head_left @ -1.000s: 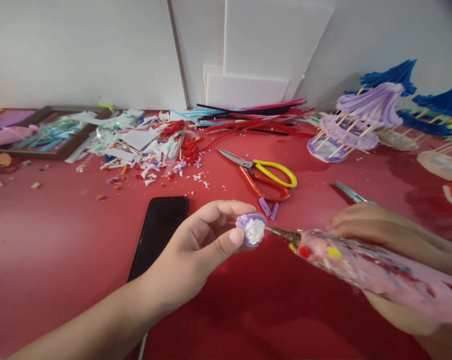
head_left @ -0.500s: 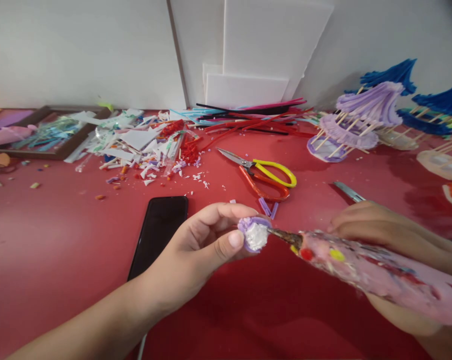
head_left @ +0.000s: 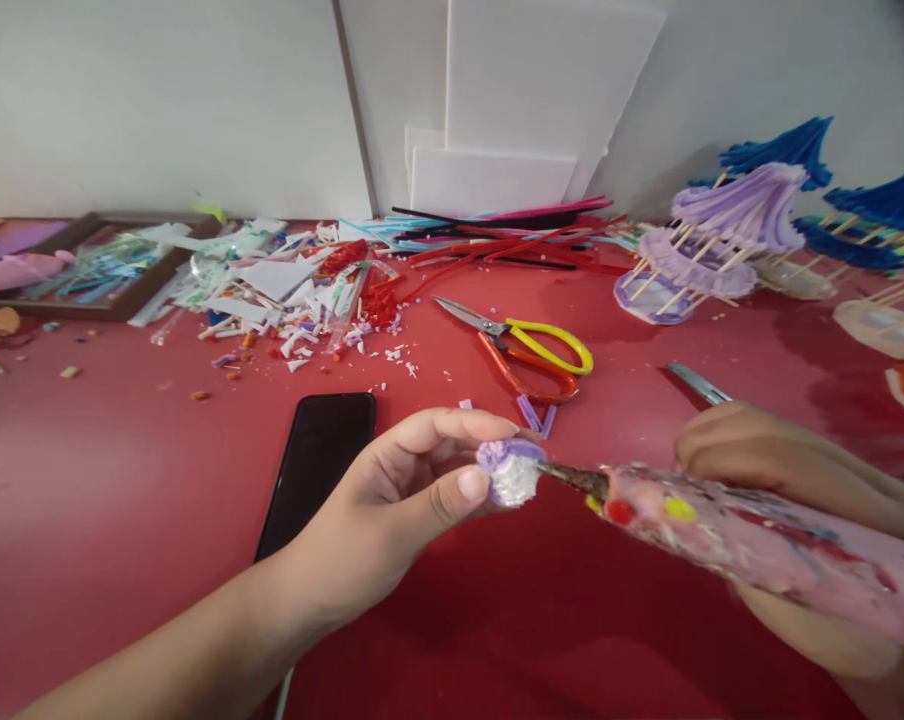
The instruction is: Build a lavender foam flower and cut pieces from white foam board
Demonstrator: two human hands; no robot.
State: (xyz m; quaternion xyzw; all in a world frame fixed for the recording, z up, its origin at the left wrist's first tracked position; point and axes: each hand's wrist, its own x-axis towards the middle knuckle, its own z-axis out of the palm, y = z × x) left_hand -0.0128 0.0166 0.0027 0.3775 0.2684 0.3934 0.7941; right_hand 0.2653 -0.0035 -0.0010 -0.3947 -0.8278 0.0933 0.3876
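Between the thumb and fingers of my left hand [head_left: 414, 490] is a small round craft piece [head_left: 515, 481], white on its face with a fuzzy purple rim. My right hand [head_left: 789, 465] is wrapped round a pink hot glue gun [head_left: 752, 540], smeared with dried glue and bearing red and yellow spots. The gun's dark nozzle tip meets the right edge of the piece, or sits just off it; I cannot tell which. Some of my right fingers are hidden behind the gun. A box cutter [head_left: 698, 384] lies just beyond my right knuckles.
Scissors [head_left: 527, 350] with yellow and red handles lie ahead, near short purple strips [head_left: 536, 415]. A black phone [head_left: 317, 470] is beside my left wrist. Scraps [head_left: 287, 290] and pipe cleaners [head_left: 497, 235] cover the back. Purple [head_left: 722, 240] and blue [head_left: 872, 205] pavilion models stand right.
The glue gun and my right hand have shifted slightly right. The small round piece has tilted a little in my left fingers; its nozzle-side edge stays close to the tip.
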